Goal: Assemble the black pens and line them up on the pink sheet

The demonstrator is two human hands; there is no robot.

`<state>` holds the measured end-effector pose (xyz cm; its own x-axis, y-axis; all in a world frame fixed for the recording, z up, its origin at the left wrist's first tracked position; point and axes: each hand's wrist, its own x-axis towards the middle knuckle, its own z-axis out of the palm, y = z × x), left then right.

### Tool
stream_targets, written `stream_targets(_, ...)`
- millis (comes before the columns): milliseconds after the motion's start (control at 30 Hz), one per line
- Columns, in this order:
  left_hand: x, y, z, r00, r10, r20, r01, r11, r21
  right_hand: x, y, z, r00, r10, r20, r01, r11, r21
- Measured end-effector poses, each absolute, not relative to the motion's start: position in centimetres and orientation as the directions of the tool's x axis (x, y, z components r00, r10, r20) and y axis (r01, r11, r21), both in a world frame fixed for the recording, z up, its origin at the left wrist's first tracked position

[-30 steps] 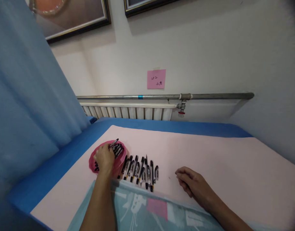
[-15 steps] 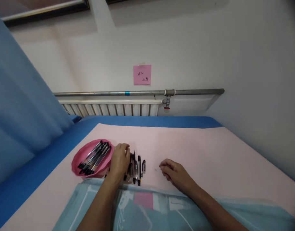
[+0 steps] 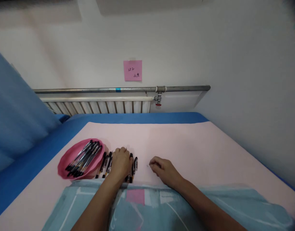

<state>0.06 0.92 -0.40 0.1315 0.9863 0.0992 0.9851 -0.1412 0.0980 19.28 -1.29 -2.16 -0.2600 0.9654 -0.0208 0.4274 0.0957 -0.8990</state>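
My left hand (image 3: 121, 162) lies palm down over a row of pens, its fingers curled down among them. Whatever its fingertips grip is hidden beneath the hand. Several black-capped pens (image 3: 107, 164) show on its left side, between it and a pink bowl, and more pens (image 3: 131, 168) lie along its right side. One short black-and-clear piece, perhaps a pen cap (image 3: 136, 163), is at the right end of the row. My right hand (image 3: 163, 170) rests on the pink surface farther right, fingers curled closed, with nothing visible in it.
The pink bowl (image 3: 63, 171) on the left holds several pens (image 3: 86, 158). A pink sheet (image 3: 186, 144) covers the blue tabletop (image 3: 137, 118). Light blue patterned cloth (image 3: 89, 195) lies along the near edge. Behind stand a radiator (image 3: 108, 106) and a pipe with a valve (image 3: 159, 98).
My left hand has shifted right along the row, away from the bowl, uncovering pens beside the bowl. My right hand keeps its closed pose. The view has turned slightly right and down.
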Motion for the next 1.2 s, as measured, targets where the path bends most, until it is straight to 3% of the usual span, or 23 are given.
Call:
stream_targets(333,1.2,0.9,-0.4,0.100,0.992,0.077,0.989,-0.108,0.098,19.3,-1.2,-2.3,-0.292,0.956,0.027,0.524,0.183,-0.832)
stream_targets(767,2.7,1.0,-0.9,0.142,0.990,-0.003,0.968,-0.138,0.208,19.3,-1.1,-2.5,-0.298,0.949,0.104,0.583,0.267,-0.768)
stream_targets(867,2.9,1.0,-0.8,0.158,0.986,0.051,0.943,-0.166,0.288,19.3,-1.2,-2.6,-0.303,0.942,0.143,0.590,0.303,-0.748)
stream_targets(1000,2.3,0.8,-0.3,0.085,0.975,0.205,0.825,-0.184,0.534,19.3,-1.3,-2.7,-0.315,0.936,0.159,0.602,0.327,-0.729)
stream_targets(1100,1.8,0.7,0.0,-0.035,0.990,0.134,0.660,-0.078,0.747,19.3,-1.2,-2.7,-0.317,0.935,0.158,0.611,0.329,-0.721)
stream_targets(1200,1.7,0.8,0.1,-0.039,0.998,0.057,0.667,-0.016,0.745,19.3,-1.2,-2.7,-0.320,0.934,0.158,0.619,0.333,-0.711)
